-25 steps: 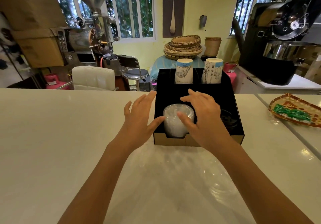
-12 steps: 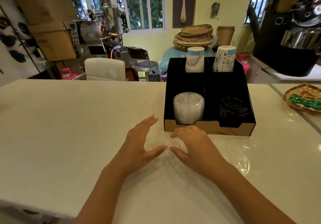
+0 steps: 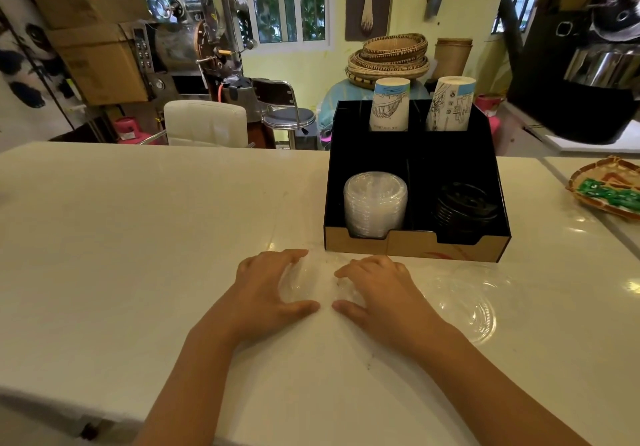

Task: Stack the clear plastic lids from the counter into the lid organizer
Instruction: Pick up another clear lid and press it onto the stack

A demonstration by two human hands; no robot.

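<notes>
A black lid organizer (image 3: 417, 250) with a brown front stands on the white counter (image 3: 138, 238). Its front left compartment holds a stack of clear lids (image 3: 375, 203). Just in front of the organizer, a clear plastic lid (image 3: 320, 284) lies flat on the counter between my hands. My left hand (image 3: 268, 293) curls around its left edge and my right hand (image 3: 377, 290) around its right edge. Another clear lid (image 3: 471, 302) lies on the counter to the right of my right hand.
Black lids (image 3: 464, 208) fill the organizer's front right compartment, and two paper cup stacks (image 3: 389, 104) stand in the back ones. A woven tray (image 3: 609, 191) with green packets sits at the far right. Chairs and machines stand behind the counter.
Both hands left the lid stack in the organizer, came back toward me and down to the counter, and closed their fingers around a loose clear lid.
</notes>
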